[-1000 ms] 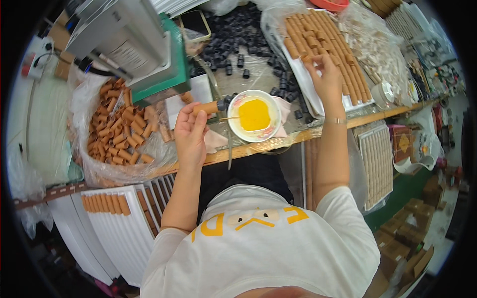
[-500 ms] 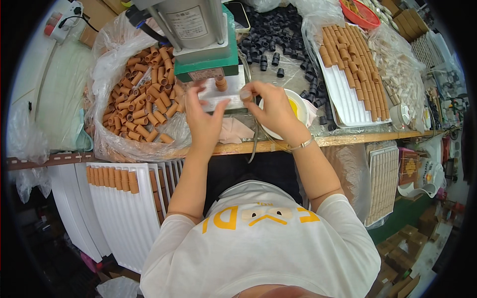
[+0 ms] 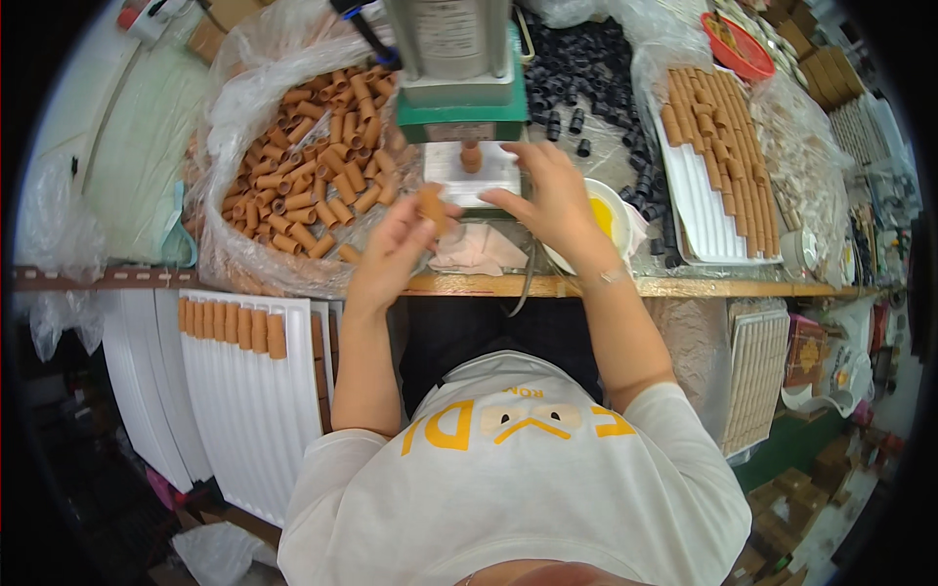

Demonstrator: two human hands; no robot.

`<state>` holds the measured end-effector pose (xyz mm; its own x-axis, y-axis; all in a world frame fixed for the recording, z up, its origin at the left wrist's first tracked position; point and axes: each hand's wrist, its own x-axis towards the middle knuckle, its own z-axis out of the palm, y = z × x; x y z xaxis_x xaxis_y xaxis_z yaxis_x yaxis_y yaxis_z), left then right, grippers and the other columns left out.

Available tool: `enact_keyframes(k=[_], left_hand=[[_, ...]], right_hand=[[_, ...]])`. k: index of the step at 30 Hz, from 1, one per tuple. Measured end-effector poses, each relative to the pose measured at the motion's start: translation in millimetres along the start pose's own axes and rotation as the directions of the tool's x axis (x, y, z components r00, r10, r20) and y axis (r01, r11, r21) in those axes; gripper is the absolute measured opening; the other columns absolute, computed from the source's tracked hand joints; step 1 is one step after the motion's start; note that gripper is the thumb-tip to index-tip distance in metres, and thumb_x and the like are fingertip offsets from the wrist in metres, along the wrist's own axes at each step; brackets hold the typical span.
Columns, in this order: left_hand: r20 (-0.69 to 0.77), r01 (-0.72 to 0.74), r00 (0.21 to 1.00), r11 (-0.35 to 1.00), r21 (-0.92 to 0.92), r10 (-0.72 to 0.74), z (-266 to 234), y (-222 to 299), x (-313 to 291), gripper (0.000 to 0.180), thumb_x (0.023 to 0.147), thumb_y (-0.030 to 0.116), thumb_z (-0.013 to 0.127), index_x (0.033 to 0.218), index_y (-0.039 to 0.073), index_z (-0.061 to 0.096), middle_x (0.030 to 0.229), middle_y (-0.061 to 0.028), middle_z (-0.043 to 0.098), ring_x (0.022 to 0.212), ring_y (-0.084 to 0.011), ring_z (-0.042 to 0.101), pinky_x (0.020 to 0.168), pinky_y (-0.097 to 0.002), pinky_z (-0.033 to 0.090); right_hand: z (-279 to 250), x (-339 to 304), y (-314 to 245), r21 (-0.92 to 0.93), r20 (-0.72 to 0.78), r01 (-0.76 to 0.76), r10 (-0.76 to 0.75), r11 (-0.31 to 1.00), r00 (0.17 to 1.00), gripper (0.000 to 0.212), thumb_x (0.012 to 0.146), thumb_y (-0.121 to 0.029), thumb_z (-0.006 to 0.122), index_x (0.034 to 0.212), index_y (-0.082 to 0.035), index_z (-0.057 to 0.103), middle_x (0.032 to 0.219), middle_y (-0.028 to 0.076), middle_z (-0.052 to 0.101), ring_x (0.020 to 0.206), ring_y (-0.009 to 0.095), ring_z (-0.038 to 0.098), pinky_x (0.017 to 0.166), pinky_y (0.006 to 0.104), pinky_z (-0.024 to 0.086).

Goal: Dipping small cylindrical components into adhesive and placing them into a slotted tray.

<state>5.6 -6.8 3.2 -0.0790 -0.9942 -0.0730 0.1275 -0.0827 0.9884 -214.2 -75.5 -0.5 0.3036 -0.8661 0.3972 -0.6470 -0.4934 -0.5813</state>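
Note:
My left hand (image 3: 399,239) pinches a short orange-brown tube (image 3: 431,207), slightly smeared by motion, in front of the press's left side. Under the green press head (image 3: 459,122) another brown piece (image 3: 471,156) stands upright on the pale metal plate (image 3: 445,176). My right hand (image 3: 550,200) is at the right edge of that plate, thumb and fingers apart around nothing, not touching the standing piece as far as I can see.
Left of the press, a clear plastic bag (image 3: 210,220) holds many loose brown tubes. Black fittings (image 3: 576,59) lie behind, right of the press. A white dish (image 3: 623,210) with yellow contents, a pink cloth (image 3: 476,248) and a ridged white tray (image 3: 699,210) of brown tubes lie nearby.
My left hand has drawn back from the press and now holds a tube. My right hand, earlier pinching a small piece, is now open beside the plate. The whole view has shifted.

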Motion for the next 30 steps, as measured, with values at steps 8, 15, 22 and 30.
enact_keyframes(k=[8,15,22,30], left_hand=[[0.172,0.067,0.983,0.997,-0.024,-0.062,52.2,-15.7,-18.3,0.048,0.081,-0.003,0.070,0.121,0.004,0.045,0.101,-0.0068,0.067,0.090,-0.0122,0.065,0.075,-0.0242,0.052],[-0.019,-0.274,0.926,0.705,0.655,0.378,37.9,-12.3,-10.4,0.025,0.080,-0.001,0.069,0.102,0.001,0.056,0.093,-0.0074,0.060,0.088,-0.0138,0.060,0.070,-0.0251,0.049],[-0.346,0.246,0.873,0.302,0.921,0.342,-57.8,-24.5,37.8,0.023,0.081,0.014,0.069,0.098,0.004,0.058,0.087,-0.0211,0.065,0.085,-0.0406,0.063,0.076,-0.0431,0.049],[-0.266,0.115,0.882,0.369,0.922,0.390,-61.9,-44.0,30.9,0.024,0.076,0.009,0.074,0.095,0.005,0.059,0.089,-0.0192,0.066,0.091,-0.0389,0.060,0.080,-0.0446,0.047]], right_hand=[[-38.9,-40.1,-21.9,0.487,0.326,-0.158,-0.010,0.859,0.945,0.023,0.081,-0.005,0.073,0.103,-0.001,0.067,0.082,0.001,0.063,0.067,0.008,0.052,0.063,0.0224,0.045],[-40.5,-41.1,-16.3,0.345,0.172,-0.119,0.062,0.931,0.983,0.026,0.079,-0.014,0.077,0.101,-0.006,0.066,0.075,0.005,0.062,0.058,0.015,0.055,0.054,0.0284,0.044],[-57.2,0.2,90.9,-0.102,-0.044,-0.329,0.327,0.939,0.944,0.017,0.084,-0.021,0.070,0.096,-0.008,0.068,0.089,0.009,0.068,0.076,0.025,0.066,0.068,0.0357,0.052],[-30.3,27.8,119.6,-0.451,0.128,-0.358,0.457,0.817,0.880,0.031,0.081,-0.027,0.073,0.106,-0.011,0.065,0.105,0.014,0.068,0.099,0.032,0.065,0.081,0.0398,0.052]])
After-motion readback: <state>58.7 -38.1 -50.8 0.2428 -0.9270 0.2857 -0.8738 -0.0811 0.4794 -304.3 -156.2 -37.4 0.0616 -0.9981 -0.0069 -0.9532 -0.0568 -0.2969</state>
